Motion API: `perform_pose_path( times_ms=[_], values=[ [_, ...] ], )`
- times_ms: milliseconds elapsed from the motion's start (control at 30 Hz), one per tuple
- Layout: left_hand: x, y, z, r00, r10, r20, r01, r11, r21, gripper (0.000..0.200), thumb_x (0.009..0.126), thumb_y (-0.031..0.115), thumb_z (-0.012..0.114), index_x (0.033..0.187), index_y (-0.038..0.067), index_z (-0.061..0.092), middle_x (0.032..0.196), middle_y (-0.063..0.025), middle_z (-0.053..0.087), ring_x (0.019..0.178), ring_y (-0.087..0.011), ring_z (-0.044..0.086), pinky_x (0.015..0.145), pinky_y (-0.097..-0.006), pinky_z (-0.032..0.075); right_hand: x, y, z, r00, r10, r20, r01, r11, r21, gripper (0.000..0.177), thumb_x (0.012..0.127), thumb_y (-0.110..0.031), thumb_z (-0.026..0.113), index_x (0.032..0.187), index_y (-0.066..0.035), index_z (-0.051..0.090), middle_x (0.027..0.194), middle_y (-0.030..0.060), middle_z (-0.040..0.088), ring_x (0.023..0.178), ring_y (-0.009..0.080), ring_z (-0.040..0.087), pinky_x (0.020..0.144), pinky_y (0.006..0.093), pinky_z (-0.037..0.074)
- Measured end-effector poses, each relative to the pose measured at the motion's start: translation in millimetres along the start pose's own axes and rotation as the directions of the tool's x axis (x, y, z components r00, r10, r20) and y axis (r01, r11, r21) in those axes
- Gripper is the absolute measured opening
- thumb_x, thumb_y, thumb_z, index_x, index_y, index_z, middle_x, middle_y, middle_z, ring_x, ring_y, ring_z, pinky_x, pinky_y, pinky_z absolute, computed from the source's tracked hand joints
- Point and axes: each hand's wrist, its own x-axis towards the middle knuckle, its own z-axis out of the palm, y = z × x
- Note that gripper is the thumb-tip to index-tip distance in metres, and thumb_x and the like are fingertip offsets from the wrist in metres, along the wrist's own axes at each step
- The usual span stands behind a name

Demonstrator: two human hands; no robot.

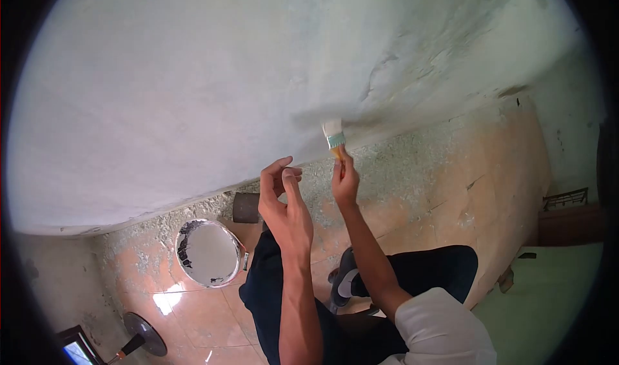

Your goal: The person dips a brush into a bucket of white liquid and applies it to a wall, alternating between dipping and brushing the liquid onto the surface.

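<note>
Now right hand (pixel 345 181) pinches the paintbrush (pixel 334 136) low so bristles meet the wall (pixel 193 94); left hand (pixel 284 207) hovers half-curled, empty.

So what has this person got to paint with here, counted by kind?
Paintbrush, held in the right hand: 1
Paint bucket, down by the knees: 1
Total: 2
</note>
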Motion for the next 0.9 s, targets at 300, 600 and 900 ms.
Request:
perform_pose_path(
  times_ms=[300, 600, 900],
  values=[
    [30, -1, -17, 0.999, -0.024, -0.021, 0.026, 0.992, 0.127, 0.031, 0.113, 0.024, 0.055, 0.126, 0.001, 0.072, 0.097, -0.0090, 0.072, 0.094, -0.0178, 0.066, 0.086, -0.0350, 0.050, -98, 130, 73, 0.764, 0.574, 0.295, -0.393, 0.777, -0.492, 0.037, 0.112, -0.022, 0.061, 0.146, -0.008, 0.065, 0.124, 0.0249, 0.078, 0.106, 0.0442, 0.077, 0.087, 0.0499, 0.062],
    [25, 2, -21, 1.000, 0.013, -0.005, -0.012, 0.993, 0.114, 0.029, 0.114, 0.021, 0.057, 0.126, 0.000, 0.072, 0.101, -0.0132, 0.075, 0.097, -0.0221, 0.072, 0.089, -0.0379, 0.056, -69, 5, -25, 0.940, 0.339, 0.034, -0.337, 0.940, -0.059, 0.045, 0.112, -0.015, 0.060, 0.156, -0.010, 0.055, 0.107, 0.0238, 0.078, 0.088, 0.0381, 0.077, 0.077, 0.0448, 0.058],
    [-8, -7, -11, 0.995, 0.095, 0.004, -0.094, 0.989, -0.116, 0.027, 0.113, 0.018, 0.055, 0.126, 0.000, 0.071, 0.101, -0.0134, 0.077, 0.093, -0.0209, 0.072, 0.088, -0.0380, 0.056, -92, -25, -89, 0.719, 0.671, 0.183, -0.695, 0.687, 0.212, 0.050, 0.115, -0.015, 0.055, 0.161, -0.002, 0.043, 0.103, 0.0097, 0.076, 0.080, 0.0128, 0.064, 0.070, 0.0300, 0.054]
  ],
)
